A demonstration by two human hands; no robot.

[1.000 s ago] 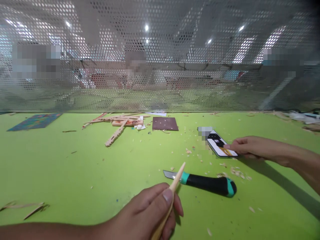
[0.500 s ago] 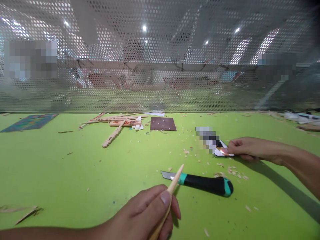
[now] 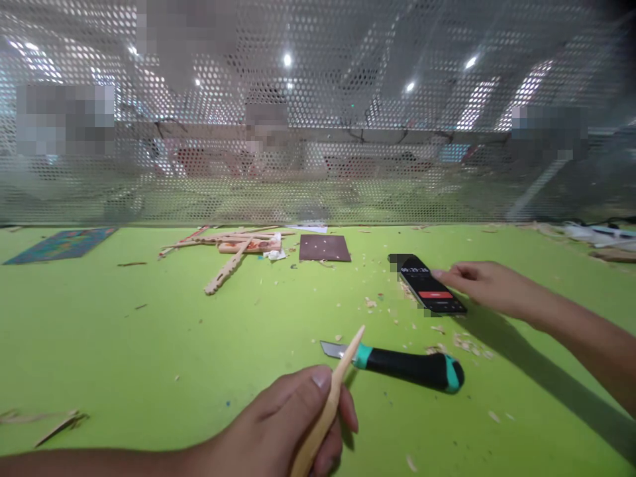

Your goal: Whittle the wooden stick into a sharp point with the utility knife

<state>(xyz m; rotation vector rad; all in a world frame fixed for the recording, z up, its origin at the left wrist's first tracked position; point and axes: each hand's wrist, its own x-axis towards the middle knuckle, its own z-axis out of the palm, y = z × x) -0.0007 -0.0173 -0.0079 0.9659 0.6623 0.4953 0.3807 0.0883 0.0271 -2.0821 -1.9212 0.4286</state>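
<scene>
My left hand (image 3: pixel 303 414) is closed around a pale, carved wooden stick (image 3: pixel 325 414), its tapered tip pointing up and away from me. Just beyond that tip lies a utility knife (image 3: pixel 407 368) with a black and green handle, its blade exposed and pointing left. At the right, my right hand (image 3: pixel 481 285) has its fingers curled in, and its thumb reaches the right edge of a phone (image 3: pixel 434 291) lying on the table. A timer and a red bar show on the dark screen. Whether the thumb presses the glass, I cannot tell.
Carved wooden sticks (image 3: pixel 226 268) lie piled toward the back, beside a brown square sheet (image 3: pixel 325 248). A colourful mat (image 3: pixel 62 245) is at the far left. Wood shavings (image 3: pixel 472 346) are scattered over the green table (image 3: pixel 173 344). A perforated metal screen (image 3: pixel 318 179) stands behind.
My right thumb has moved from the phone's lower end up along its right side. The screen has changed from a bright picture to a dark timer. The left hand's hold has barely shifted.
</scene>
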